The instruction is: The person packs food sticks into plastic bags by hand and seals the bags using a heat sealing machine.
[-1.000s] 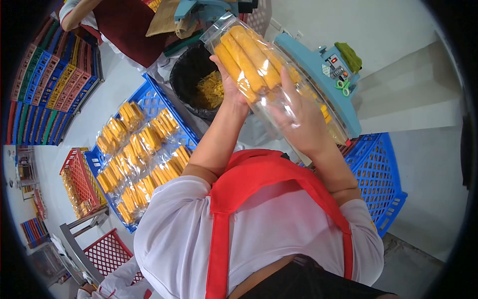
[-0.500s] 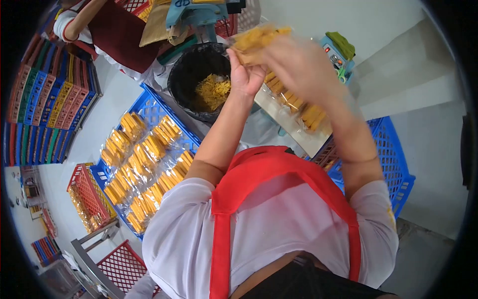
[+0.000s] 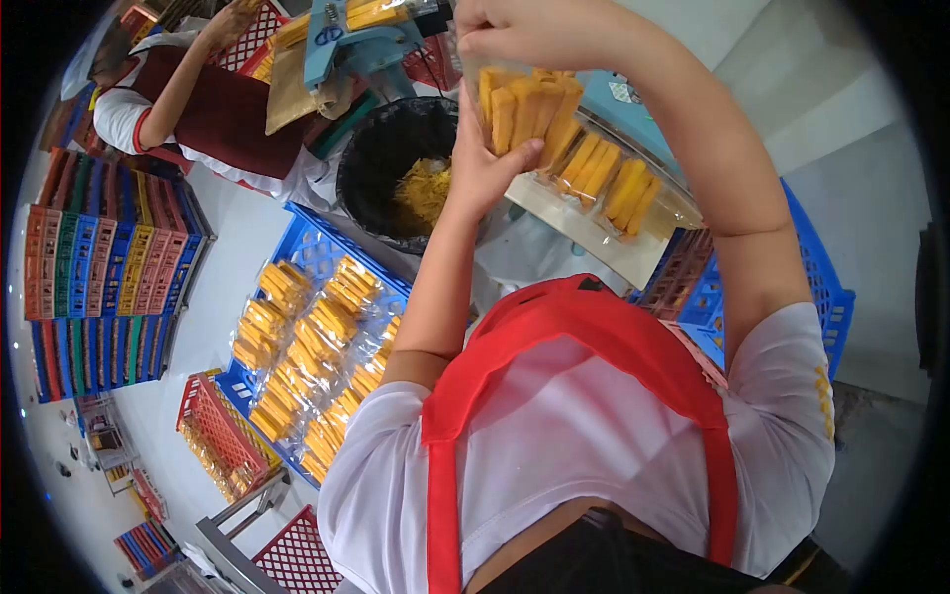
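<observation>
A clear plastic bag of yellow-orange sticks [image 3: 529, 107] is held up in front of me. My left hand [image 3: 485, 163] supports it from the left and below, thumb across its lower front. At the bag's upper end my right hand [image 3: 520, 35] is closed, its fingers pinched at the plastic edge and partly cut off by the frame's top. Just beyond and right of the bag, more filled bags [image 3: 594, 176] lie in a row on a pale board [image 3: 594, 236].
A black-lined bin [image 3: 391, 139] with yellow scraps stands left of my hand. A blue crate [image 3: 317, 223] holds several filled bags. Another blue crate [image 3: 792, 267] is at right. A person in a maroon apron [image 3: 218, 109] works near a blue machine [image 3: 361, 49]. Stacked crates [image 3: 109, 247] stand far left.
My right hand has moved up and left, from a blurred motion across the bag to its top edge. The bag now hangs more upright in my left hand. The view has shifted slightly.
</observation>
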`<state>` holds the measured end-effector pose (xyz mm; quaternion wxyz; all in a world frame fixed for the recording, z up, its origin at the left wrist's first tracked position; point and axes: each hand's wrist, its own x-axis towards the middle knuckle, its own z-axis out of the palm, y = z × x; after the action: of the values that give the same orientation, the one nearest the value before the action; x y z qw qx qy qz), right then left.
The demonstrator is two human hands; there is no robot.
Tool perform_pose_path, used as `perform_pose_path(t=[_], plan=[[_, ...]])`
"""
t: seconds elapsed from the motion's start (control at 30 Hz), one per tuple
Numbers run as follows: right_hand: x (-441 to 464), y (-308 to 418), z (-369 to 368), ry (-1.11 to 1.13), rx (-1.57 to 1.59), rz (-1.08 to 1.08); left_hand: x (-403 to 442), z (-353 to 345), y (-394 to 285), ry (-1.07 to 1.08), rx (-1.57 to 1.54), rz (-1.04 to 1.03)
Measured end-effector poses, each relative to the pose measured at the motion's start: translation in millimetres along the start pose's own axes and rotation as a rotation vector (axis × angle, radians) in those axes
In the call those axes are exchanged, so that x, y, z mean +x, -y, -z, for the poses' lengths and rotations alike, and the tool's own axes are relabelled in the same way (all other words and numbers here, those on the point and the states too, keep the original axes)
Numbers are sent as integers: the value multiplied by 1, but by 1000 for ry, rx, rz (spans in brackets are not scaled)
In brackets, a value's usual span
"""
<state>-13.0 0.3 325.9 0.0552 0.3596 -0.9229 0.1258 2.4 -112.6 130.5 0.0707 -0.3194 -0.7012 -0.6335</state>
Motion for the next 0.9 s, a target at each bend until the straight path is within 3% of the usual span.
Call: perform_pose_path(t=[0.07,0.13,0.17,0.23,0.27,0.33,0.37,0.43,0.47,0.57,0.63,0.67,0.73,0.8,0.87,0.9], plan=[[-2,10,2,16,41,47,6,1,0,-110,-215,69],[-4,16,3,-194,303,116,7,1,-6,-166,-520,141],[-14,21,8,-192,298,126,5,1,-8,-173,-519,133],[-35,19,16,-475,561,87,2,3,-10,-241,-855,230],[-38,14,15,-567,648,85,1,4,-11,-217,-870,206],[-27,-14,-17,-466,859,-102,4,2,-17,-216,-870,176],[-23,-22,-27,-461,859,-97,7,0,-22,-198,-871,162],[-15,-29,-40,-293,318,81,13,-4,-37,-169,-846,131],[-14,-30,-44,-290,319,83,16,-4,-44,-175,-831,172],[-3,-29,-56,-450,460,49,17,-2,-45,-189,-827,209],[10,-22,-64,-872,451,332,16,-1,-44,-194,-838,212],[11,-25,-55,-873,457,328,16,0,-44,-153,-936,201],[10,-9,-10,33,568,-320,14,1,-48,-108,-1033,207],[26,-29,-15,135,505,-263,14,3,-59,-23,-1497,423],[40,-46,-29,232,430,-195,14,4,-59,-65,-1607,520],[45,-52,-52,242,559,-340,16,5,-58,-112,-1717,601]])
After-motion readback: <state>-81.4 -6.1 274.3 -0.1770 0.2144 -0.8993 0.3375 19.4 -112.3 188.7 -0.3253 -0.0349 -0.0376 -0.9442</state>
